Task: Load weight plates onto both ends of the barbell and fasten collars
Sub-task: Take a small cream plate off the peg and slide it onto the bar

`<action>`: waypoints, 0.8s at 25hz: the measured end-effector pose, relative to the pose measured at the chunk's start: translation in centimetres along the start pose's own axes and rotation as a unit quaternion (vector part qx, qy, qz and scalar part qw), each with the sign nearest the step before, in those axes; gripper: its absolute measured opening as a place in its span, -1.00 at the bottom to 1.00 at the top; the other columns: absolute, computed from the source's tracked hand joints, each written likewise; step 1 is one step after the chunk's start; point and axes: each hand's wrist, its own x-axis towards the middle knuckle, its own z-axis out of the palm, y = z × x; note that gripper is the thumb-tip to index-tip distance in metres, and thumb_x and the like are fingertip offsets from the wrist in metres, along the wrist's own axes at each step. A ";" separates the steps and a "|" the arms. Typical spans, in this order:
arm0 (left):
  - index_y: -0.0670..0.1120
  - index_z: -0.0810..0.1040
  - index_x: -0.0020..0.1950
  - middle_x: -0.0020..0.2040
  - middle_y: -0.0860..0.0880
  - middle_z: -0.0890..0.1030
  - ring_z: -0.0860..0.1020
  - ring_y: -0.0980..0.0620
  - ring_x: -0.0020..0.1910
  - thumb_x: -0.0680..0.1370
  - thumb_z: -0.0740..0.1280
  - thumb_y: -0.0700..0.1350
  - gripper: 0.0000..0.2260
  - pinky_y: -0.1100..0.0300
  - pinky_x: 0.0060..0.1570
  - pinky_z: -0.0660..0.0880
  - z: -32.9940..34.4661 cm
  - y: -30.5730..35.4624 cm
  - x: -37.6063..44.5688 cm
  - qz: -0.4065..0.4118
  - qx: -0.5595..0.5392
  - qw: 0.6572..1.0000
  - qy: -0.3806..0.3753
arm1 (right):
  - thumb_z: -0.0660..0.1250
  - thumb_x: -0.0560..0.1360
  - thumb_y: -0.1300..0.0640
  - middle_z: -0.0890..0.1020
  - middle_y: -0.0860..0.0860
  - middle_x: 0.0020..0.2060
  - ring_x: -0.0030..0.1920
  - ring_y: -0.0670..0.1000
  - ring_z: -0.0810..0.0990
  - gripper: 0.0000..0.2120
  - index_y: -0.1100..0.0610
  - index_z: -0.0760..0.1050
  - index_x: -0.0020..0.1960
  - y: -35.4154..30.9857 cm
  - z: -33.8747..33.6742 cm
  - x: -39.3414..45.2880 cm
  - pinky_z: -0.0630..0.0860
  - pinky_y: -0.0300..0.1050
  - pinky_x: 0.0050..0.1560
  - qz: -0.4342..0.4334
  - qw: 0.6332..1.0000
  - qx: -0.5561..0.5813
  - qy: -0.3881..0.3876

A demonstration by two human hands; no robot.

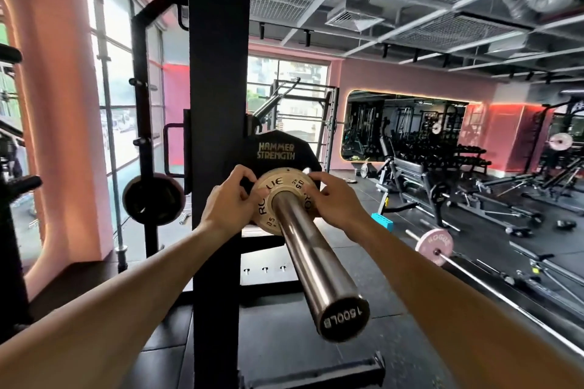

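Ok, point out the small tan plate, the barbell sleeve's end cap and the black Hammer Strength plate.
small tan plate (278, 181): head view, upper face above the hub.
barbell sleeve end cap (343, 318): head view, middle of the stamped black cap.
black Hammer Strength plate (276, 151): head view, on its lettering.

You're in a gym: a black rack (218, 104) stands right before you, with a barbell (311, 249) jutting from it. Right of the rack sit benches (410, 174), dumbbell shelves (455, 156), a wall mirror (404, 126) and a pink plate (433, 245) on the rubber floor (395, 262).
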 end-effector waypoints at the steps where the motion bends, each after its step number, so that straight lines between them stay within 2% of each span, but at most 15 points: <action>1: 0.10 0.42 -0.04 -0.42 -0.06 0.60 0.64 -0.12 -0.40 0.50 0.46 0.05 -0.79 -0.12 -0.23 0.63 0.3 -0.6 1.0 -0.007 0.014 1.000 0.004 | 0.31 0.60 0.00 0.65 0.05 0.12 0.07 0.12 0.62 -0.69 0.03 0.54 0.32 0.1 0.4 1.0 0.55 0.11 0.19 0.010 1.000 0.006 -0.005; 3: 0.06 0.38 -0.04 -0.42 -0.01 0.61 0.61 -0.08 -0.39 0.52 0.44 0.05 -0.76 -0.05 -0.21 0.58 1.1 -2.2 3.5 -0.025 0.037 0.999 0.014 | 0.31 0.60 -0.02 0.64 0.03 0.10 0.05 0.09 0.62 -0.71 -0.02 0.50 0.30 0.7 1.8 3.7 0.56 0.13 0.17 0.026 0.999 0.020 -0.016; 6: 0.00 0.40 -0.09 -0.35 0.00 0.65 0.59 -0.07 -0.33 0.56 0.40 -0.01 -0.81 0.00 -0.18 0.55 2.2 -4.7 6.7 -0.066 0.025 0.998 0.004 | 0.31 0.58 -0.06 0.65 0.09 -0.06 -0.16 0.06 0.63 -0.73 -0.07 0.38 0.24 1.7 3.7 7.3 0.60 0.07 -0.02 0.060 0.995 0.067 -0.034; 8: 0.00 0.43 -0.10 -0.28 -0.02 0.67 0.60 -0.07 -0.27 0.57 0.37 -0.04 -0.86 0.04 -0.15 0.52 2.6 -5.8 7.6 -0.078 0.023 0.997 -0.006 | 0.30 0.61 0.05 0.62 0.08 -0.19 -0.31 0.01 0.59 -0.76 0.00 0.32 0.22 2.0 4.3 8.6 0.51 -0.10 -0.23 0.077 0.993 0.083 -0.043; 9: 0.00 0.43 -0.10 -0.27 -0.03 0.67 0.61 -0.07 -0.25 0.57 0.36 -0.04 -0.87 0.05 -0.15 0.52 2.6 -6.3 8.0 -0.072 0.033 0.997 -0.011 | 0.29 0.62 0.12 0.60 0.07 -0.22 -0.33 -0.01 0.57 -0.76 0.03 0.30 0.23 2.1 4.4 9.1 0.47 -0.14 -0.26 0.083 0.992 0.079 -0.045; 12: 0.01 0.41 -0.09 -0.28 -0.04 0.66 0.65 -0.08 -0.24 0.57 0.35 -0.04 -0.87 -0.01 -0.14 0.57 2.5 -6.7 8.4 -0.052 0.048 0.997 -0.031 | 0.28 0.60 0.20 0.60 0.11 -0.18 -0.27 0.04 0.59 -0.76 0.05 0.31 0.21 2.5 4.5 10.0 0.50 -0.02 -0.13 0.092 0.992 0.081 -0.039; 16: 0.04 0.44 -0.07 -0.20 -0.08 0.66 0.69 -0.21 -0.11 0.57 0.37 -0.08 -0.89 -0.13 -0.14 0.67 1.4 -4.9 8.0 -0.111 -0.005 0.991 -0.079 | 0.33 0.57 0.12 0.68 0.20 -0.04 -0.18 0.08 0.64 -0.83 -0.05 0.40 0.10 1.2 3.1 8.6 0.51 -0.02 -0.12 0.089 0.990 0.086 -0.072; 18: 0.03 0.51 -0.02 -0.09 -0.13 0.67 0.68 -0.21 -0.02 0.57 0.39 -0.09 -0.93 -0.04 -0.21 0.65 0.2 -3.0 7.3 -0.118 -0.014 0.987 -0.112 | 0.35 0.57 0.09 0.67 0.15 -0.04 -0.17 0.07 0.64 -0.81 -0.01 0.44 0.16 -0.3 1.3 7.0 0.51 -0.07 -0.17 0.077 0.991 0.083 -0.077; 20: 0.03 0.55 -0.02 -0.07 -0.11 0.68 0.68 -0.15 -0.01 0.56 0.40 -0.10 -0.94 0.02 -0.22 0.64 -1.6 -0.6 6.1 -0.102 -0.009 0.987 -0.122 | 0.36 0.56 0.08 0.66 0.13 -0.01 -0.14 0.08 0.67 -0.80 0.01 0.48 0.17 -2.1 -0.8 4.9 0.52 -0.11 -0.20 0.061 0.993 0.074 -0.071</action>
